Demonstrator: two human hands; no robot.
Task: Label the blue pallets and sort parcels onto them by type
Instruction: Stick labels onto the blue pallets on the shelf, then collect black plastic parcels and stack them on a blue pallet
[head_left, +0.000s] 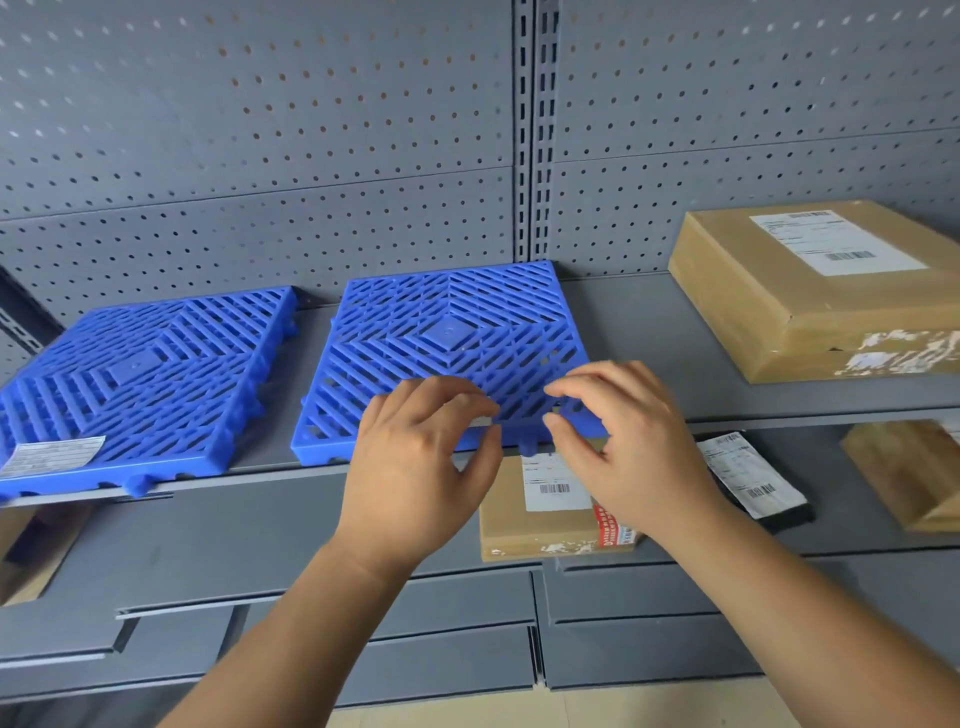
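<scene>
- Middle blue pallet (447, 332) lies flat on the upper shelf (649, 353), just beside the left blue pallet (140, 374). The left one already carries a stuck label (54, 454) at its near corner, while the middle one shows none.
- The step in hand looks like labelling the middle pallet, as both hands are at its front edge.
- The left hand (415, 457) has curled fingers, with thumb and forefinger pinching a small pale strip (484, 420), probably the label.
- The right hand (623, 441) is half curled with thumb and forefinger a little apart. I cannot tell whether it grips anything.
- The next move likely calls for laying the strip flat across the slatted ribs and pressing it down, since the gaps give little surface to stick to.
- A large cardboard parcel (810, 291) sits further right on the same shelf, well apart from the pallets.
- On the lower shelf are a small box (530, 525), a black pouch (748, 478) and a brown parcel (904, 478), all still unsorted.
- Nothing lies on either pallet.
</scene>
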